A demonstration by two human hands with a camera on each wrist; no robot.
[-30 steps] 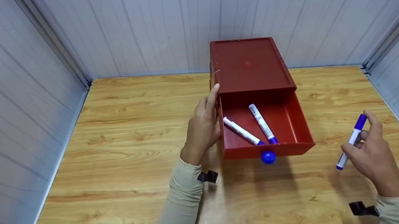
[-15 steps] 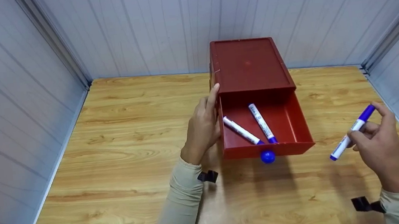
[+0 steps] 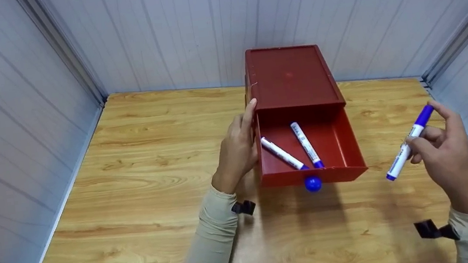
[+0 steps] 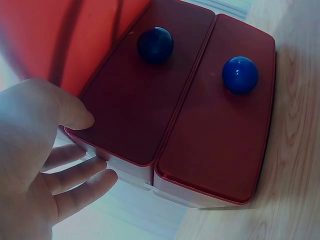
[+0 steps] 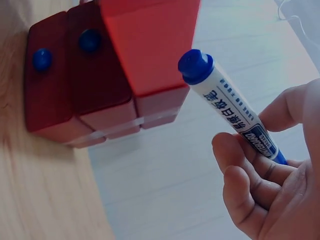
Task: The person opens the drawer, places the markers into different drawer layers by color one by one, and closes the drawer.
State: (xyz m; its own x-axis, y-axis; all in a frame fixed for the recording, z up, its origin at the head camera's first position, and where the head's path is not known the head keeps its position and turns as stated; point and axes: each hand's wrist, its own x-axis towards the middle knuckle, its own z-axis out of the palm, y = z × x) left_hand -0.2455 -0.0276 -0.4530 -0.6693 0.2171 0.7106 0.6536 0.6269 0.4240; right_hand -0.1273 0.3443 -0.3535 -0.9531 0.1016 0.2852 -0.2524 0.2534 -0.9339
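A red drawer cabinet (image 3: 294,75) has its top drawer (image 3: 343,145) pulled out. Inside that drawer lie two white whiteboard markers (image 3: 305,143) with blue ends. My left hand (image 3: 237,149) rests against the cabinet's left side, index fingertip by the top front corner. In the left wrist view its thumb (image 4: 75,112) lies at the edge of a lower drawer's front, the fingers straight along the side. To the right of the drawer, my right hand (image 3: 448,150) holds another whiteboard marker (image 3: 409,143), slanted, its upper blue end at the index fingertip.
A blue ball knob (image 3: 313,183) sticks out from the pulled-out drawer's front. Two lower drawers, each with a blue knob (image 4: 240,75), stand closed beneath it. The wooden table (image 3: 142,183) is bounded by pale panel walls (image 3: 159,33).
My right hand has risen away from me and slightly right with its marker, which first leaned flatter, then steeper again. The left hand, drawer and markers inside it have stayed in place.
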